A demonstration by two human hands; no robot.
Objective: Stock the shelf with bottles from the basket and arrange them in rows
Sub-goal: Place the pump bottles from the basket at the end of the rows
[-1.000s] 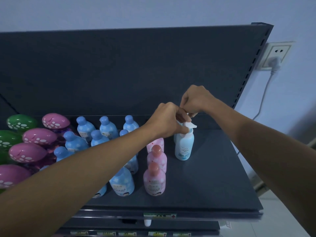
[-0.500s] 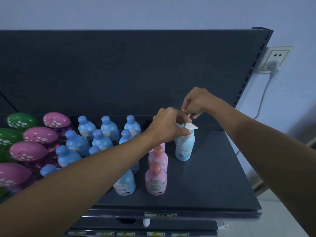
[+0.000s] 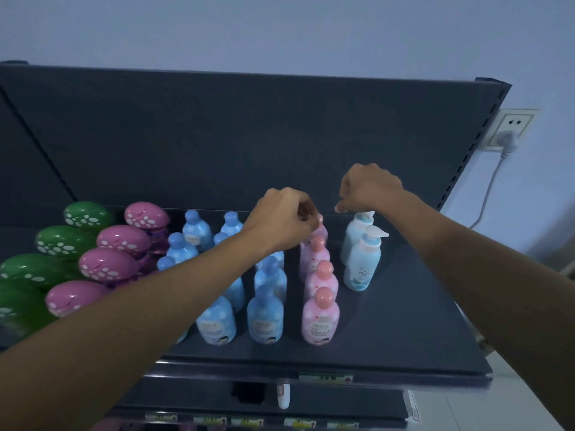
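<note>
Both arms reach over dark shelf [image 3: 404, 337]. Left hand [image 3: 280, 219] has its fingers curled tight at the cap of the rear pink bottle [image 3: 320, 228], last in a pink row of four running front to back; cannot tell whether it really grips the cap. Right hand [image 3: 370, 188] is curled too, fingertips together, just above the head of the rear pump bottle [image 3: 354, 234]; contact unclear, nothing seen in it. Front pump bottle [image 3: 362, 265] stands touching the rear one, right of the pink row. Blue bottles [image 3: 264, 318] stand in rows left of the pink. Green and pink dome-capped bottles [image 3: 105, 265] far left. Wall socket [image 3: 513, 126] at right.
</note>
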